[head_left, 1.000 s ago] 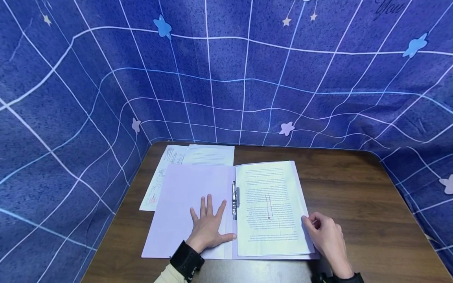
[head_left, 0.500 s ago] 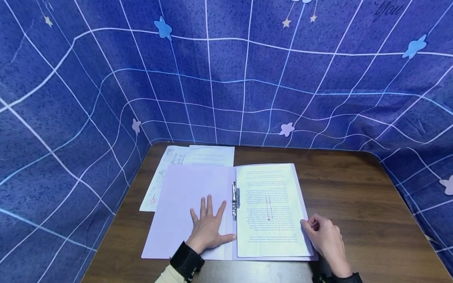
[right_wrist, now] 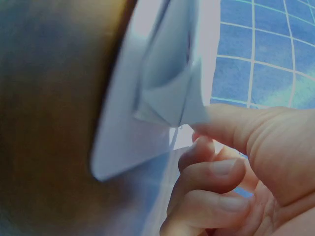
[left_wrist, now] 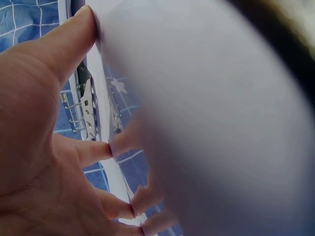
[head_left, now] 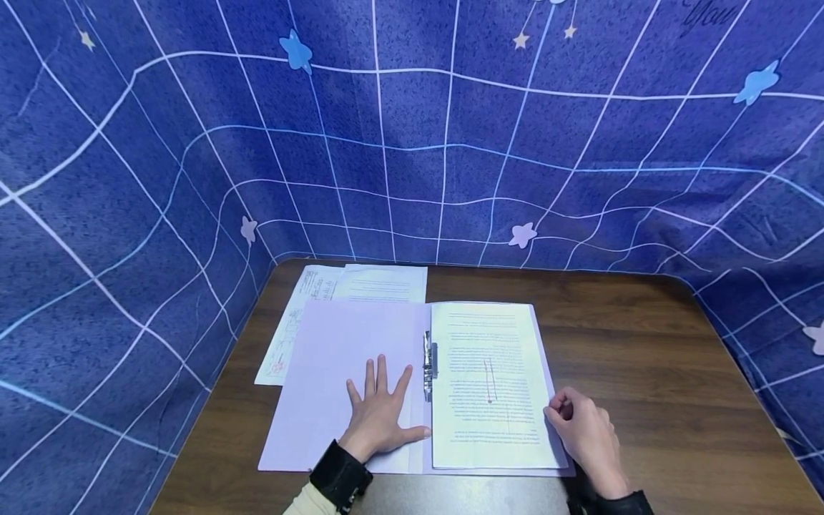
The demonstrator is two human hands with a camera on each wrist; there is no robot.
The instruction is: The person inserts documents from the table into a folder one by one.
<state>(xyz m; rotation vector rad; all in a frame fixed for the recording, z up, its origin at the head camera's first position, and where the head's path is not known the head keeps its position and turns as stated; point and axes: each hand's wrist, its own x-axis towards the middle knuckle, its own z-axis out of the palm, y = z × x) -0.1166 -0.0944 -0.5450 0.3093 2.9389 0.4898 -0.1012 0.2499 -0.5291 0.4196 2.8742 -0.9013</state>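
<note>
A lilac folder (head_left: 347,343) lies open on the table, with a metal clip (head_left: 427,366) along its spine. My left hand (head_left: 373,422) rests on the left cover with fingers spread; in the left wrist view its fingertips press the glossy surface near the clip (left_wrist: 87,105). On the right cover lies a stack of printed sheets (head_left: 489,429) with red marks on the top page. My right hand (head_left: 586,429) pinches the stack's right edge between thumb and curled fingers. The right wrist view shows the sheets' edges (right_wrist: 170,98) bent and slightly fanned at the thumb.
Two loose printed sheets (head_left: 380,282) stick out from under the folder's far left part. The wooden table (head_left: 656,357) extends to the right. A blue curtain (head_left: 412,143) with a white grid and stars stands behind and on both sides.
My right hand has shifted slightly left, and the far edge of the sheets has come nearer to me, lining up more with the folder. My left hand has stayed in place.
</note>
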